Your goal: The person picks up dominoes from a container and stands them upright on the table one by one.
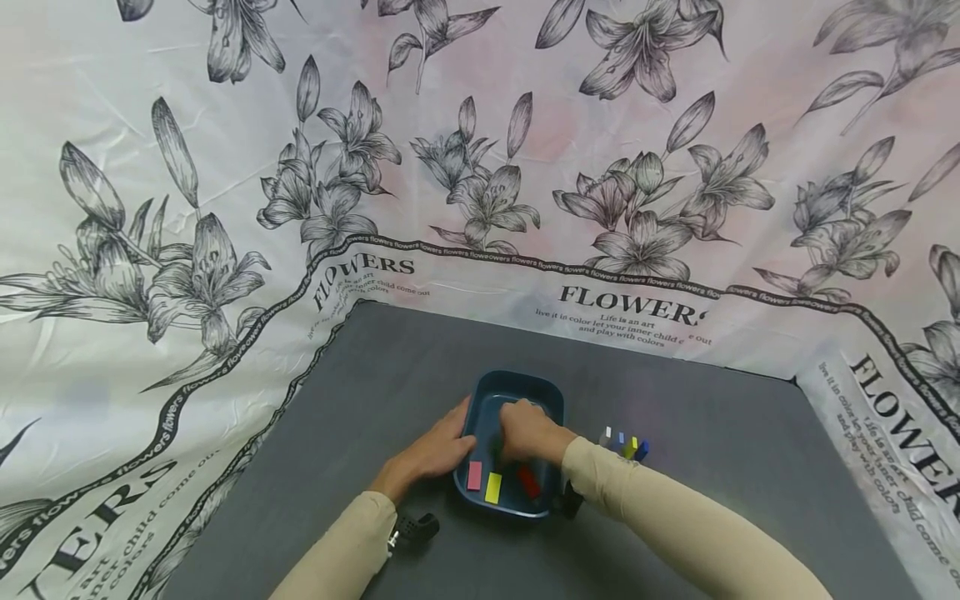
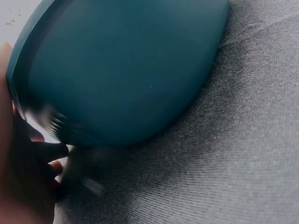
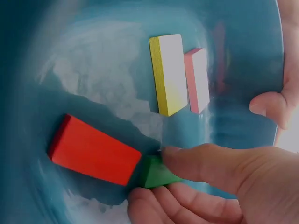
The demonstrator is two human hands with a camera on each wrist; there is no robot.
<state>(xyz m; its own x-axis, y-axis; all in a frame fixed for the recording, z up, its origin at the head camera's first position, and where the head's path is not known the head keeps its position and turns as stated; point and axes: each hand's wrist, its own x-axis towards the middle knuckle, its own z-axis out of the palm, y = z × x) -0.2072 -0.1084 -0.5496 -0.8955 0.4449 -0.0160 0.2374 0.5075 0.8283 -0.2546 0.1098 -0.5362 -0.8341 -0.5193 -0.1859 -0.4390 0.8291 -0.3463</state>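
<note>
A dark blue plastic tub (image 1: 551, 504) sits on the grey cloth. My left hand (image 1: 435, 446) grips its left rim, the thumb over the edge and the fingers along the outer wall. Inside the tub, my right hand (image 1: 528, 431) pinches a green block (image 3: 156, 172) between thumb and fingers, partly hidden by them. A red block (image 3: 96, 151) lies beside the green one, near the fingertips. A yellow block (image 1: 492, 488) and a pink block (image 1: 475, 476) lie side by side at the near left of the tub floor.
Right of the tub, several small blocks stand on the grey surface (image 1: 720, 467): a white block (image 1: 606, 435), a yellow block (image 1: 632, 447) and blue ones, partly behind the right sleeve. A flower-printed cloth (image 1: 480, 208) rises around the back and sides.
</note>
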